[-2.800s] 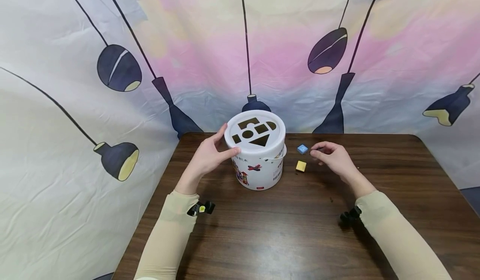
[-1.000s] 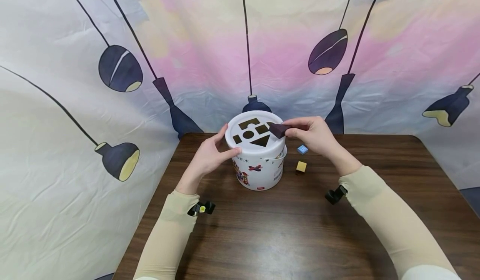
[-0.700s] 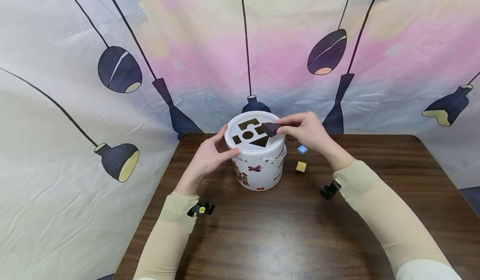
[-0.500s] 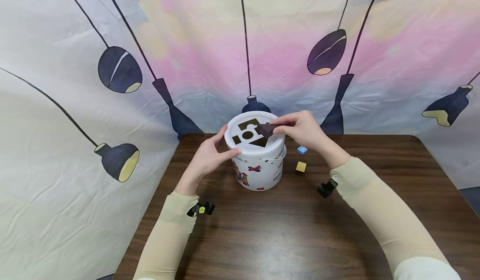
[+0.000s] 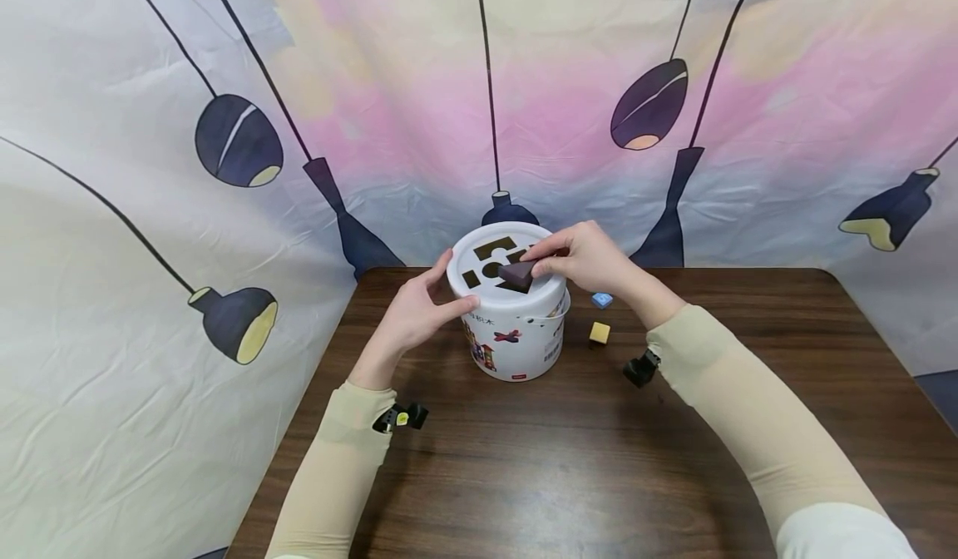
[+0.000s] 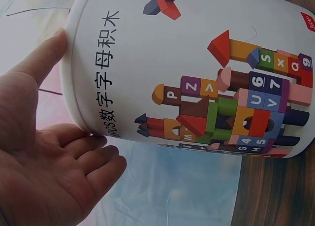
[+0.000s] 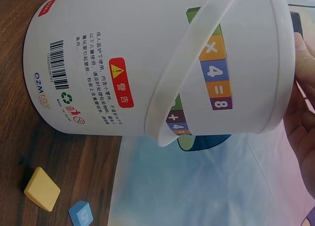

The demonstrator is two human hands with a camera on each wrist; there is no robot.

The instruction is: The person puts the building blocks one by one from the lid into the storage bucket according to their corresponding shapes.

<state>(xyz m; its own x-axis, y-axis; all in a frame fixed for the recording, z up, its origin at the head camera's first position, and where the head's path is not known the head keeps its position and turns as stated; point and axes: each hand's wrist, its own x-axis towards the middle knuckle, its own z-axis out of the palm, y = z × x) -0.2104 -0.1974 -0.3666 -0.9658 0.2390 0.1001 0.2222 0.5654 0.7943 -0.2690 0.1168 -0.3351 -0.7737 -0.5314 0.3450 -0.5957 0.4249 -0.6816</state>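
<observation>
Right hand [image 5: 591, 259] has carried the pinched dark triangle block [image 5: 516, 272] over the lid's triangle hole. Left hand [image 5: 415, 309], fingers spread, steadies the bucket [image 7: 147, 63], which reads "OZMTOY".

The head view looks down across the bench [image 5: 524, 459] toward its far edge; both wrist views, close in, share the bucket [image 6: 197, 63].

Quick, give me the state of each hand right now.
Left hand: open, thumb and fingers resting against the white bucket near its lid.
Right hand: pinching a dark triangular block over the lid's cut-outs.
</observation>
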